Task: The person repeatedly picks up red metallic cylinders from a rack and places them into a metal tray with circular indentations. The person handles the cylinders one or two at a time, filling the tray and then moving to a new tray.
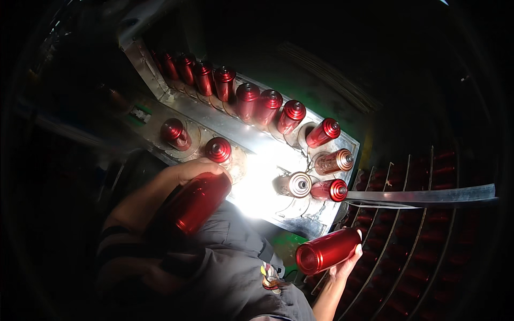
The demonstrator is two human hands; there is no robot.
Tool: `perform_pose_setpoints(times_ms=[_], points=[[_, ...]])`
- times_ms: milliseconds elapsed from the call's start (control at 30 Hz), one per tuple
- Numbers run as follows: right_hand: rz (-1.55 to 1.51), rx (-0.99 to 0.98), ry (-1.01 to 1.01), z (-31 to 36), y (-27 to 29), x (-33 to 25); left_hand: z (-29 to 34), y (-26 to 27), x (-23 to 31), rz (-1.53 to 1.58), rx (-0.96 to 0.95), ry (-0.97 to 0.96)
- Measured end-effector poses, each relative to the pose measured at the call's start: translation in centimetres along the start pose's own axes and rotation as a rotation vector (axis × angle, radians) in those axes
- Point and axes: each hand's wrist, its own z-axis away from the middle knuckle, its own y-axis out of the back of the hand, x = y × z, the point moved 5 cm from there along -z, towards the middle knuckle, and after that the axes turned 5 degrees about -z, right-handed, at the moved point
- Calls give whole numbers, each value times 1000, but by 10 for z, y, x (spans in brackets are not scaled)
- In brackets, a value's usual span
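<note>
My left hand (197, 169) is closed around a glossy red metal bottle (202, 206), tilted in front of my body near the line's front edge. To the right, my right hand (347, 263) grips another red metal bottle (326, 250), its round base turned toward me and its far end hidden. Just beyond my left hand a red bottle with a stepped top (218, 150) stands on a round holder, with a second red bottle (175, 134) to its left. A bare silvery bottle (295, 184) stands at the right end, beside a coppery one (334, 161).
Several red bottles (269, 107) line the far side of the metal conveyor (214, 111). A glaring light (257, 179) washes out its middle. A metal strip (428, 197) juts out to the right, above racks (417, 235) holding several red bottles in shadow.
</note>
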Motion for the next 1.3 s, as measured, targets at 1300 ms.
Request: perform_pose_setpoints(times_ms=[1300], points=[[921, 133, 481, 53, 151, -17, -200, -251, 42, -516, 290, -972]])
